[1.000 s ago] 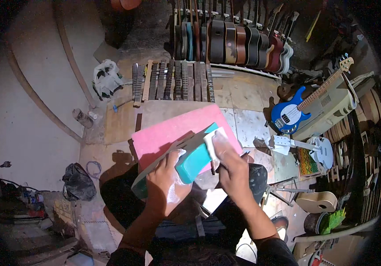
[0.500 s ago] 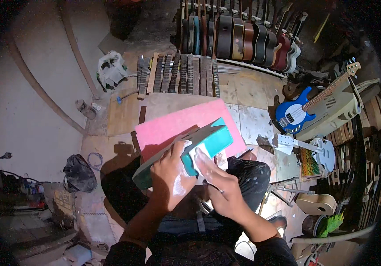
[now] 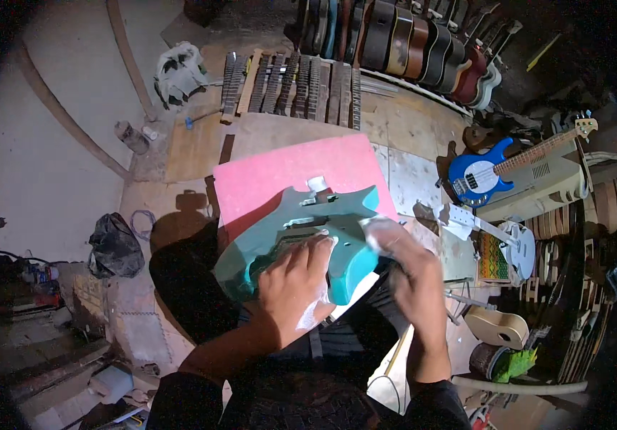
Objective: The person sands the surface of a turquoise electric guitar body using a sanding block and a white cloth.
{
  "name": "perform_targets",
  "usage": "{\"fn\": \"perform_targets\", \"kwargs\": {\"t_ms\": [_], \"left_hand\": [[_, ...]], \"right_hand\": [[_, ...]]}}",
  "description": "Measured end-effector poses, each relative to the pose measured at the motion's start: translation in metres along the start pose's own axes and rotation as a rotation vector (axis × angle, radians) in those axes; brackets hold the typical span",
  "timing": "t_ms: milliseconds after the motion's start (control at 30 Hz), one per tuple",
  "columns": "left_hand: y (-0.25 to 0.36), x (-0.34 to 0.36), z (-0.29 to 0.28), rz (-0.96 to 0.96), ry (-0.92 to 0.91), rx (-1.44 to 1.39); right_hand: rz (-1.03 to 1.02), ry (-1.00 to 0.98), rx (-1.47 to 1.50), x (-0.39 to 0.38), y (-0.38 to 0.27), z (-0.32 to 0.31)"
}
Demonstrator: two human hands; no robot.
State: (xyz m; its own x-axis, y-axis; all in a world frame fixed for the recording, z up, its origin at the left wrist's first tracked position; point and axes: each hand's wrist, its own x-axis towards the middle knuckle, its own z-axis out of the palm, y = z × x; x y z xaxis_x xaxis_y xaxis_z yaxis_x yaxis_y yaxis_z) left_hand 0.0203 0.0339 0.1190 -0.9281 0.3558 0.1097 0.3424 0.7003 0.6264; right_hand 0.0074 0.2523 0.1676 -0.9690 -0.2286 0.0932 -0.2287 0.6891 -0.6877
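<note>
A teal electric guitar body point(image 3: 348, 229) with routed cavities lies face up across my lap, dusted with white. My left hand point(image 3: 294, 276) grips it from the near side, fingers over the face by a large cavity and white powder on the skin. Pinched in my right hand point(image 3: 416, 269) is a white sheet or cloth point(image 3: 374, 228), pressed at the right horn's edge. Motion blurs that hand, so the white piece's kind cannot be made out. Beyond the body is a pink board point(image 3: 258, 183), with a small white piece point(image 3: 317, 184) on it.
Several guitar necks point(image 3: 272, 86) lie in a row past the board. Hanging guitars point(image 3: 409, 46) line the back. At right are a blue bass guitar point(image 3: 477, 175), a white guitar point(image 3: 518, 247) and a small wooden guitar body point(image 3: 498, 328). A black bag point(image 3: 117, 245) sits at left.
The guitar body has tipped from standing on edge to lying face up. My right hand has moved right with the white piece, from the near edge to the horn. The view has shifted.
</note>
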Motion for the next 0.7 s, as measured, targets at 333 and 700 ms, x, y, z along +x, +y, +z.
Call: {"fn": "perform_targets", "kwargs": {"t_ms": [333,700], "left_hand": [[0.002,-0.001,0.003,0.076,-0.067,0.007],[0.003,0.003,0.004,0.102,-0.057,0.022]], "right_hand": [[0.027,-0.067,-0.065,-0.007,0.002,-0.013],[0.079,-0.133,-0.041,-0.021,-0.006,-0.008]]}}
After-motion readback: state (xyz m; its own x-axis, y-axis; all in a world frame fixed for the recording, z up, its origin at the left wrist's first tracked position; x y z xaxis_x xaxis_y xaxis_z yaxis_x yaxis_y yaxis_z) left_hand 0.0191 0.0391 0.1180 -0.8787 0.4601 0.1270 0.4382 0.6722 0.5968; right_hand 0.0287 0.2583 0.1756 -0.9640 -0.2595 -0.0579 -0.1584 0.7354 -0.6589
